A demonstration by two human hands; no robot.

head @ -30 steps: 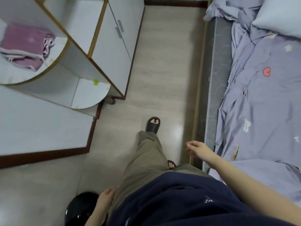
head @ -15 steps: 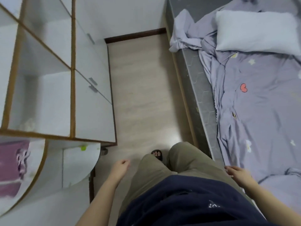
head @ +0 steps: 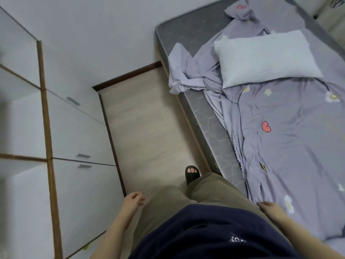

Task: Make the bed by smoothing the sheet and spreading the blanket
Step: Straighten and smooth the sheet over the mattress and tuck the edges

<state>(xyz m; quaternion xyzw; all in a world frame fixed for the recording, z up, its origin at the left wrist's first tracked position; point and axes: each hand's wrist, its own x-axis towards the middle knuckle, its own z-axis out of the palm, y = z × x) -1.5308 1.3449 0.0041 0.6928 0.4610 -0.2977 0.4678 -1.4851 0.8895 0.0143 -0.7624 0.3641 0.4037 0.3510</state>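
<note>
Rumpled sheet (head: 289, 146) covers the bed (head: 211, 126) just beside the right fingers (head: 263, 204); left fingers (head: 139, 198), loosely curled, and right, relaxed, hold nothing.

The person has walked on along the bed toward its head. The pillow (head: 265, 58), cut off at the 1 o'clock corner a second ago, now shows whole at 1 o'clock, and the bare mattress corner (head: 186, 34) has come into view at 12. The left hand (head: 133, 200), earlier low at 7 o'clock beside a black round thing, has swung forward, fingers loosely curled. The right hand (head: 269, 207) has drawn back from near the middle to 4 o'clock, by the edge of the sheet (head: 289, 146). The pink cloth has left the view.
</note>
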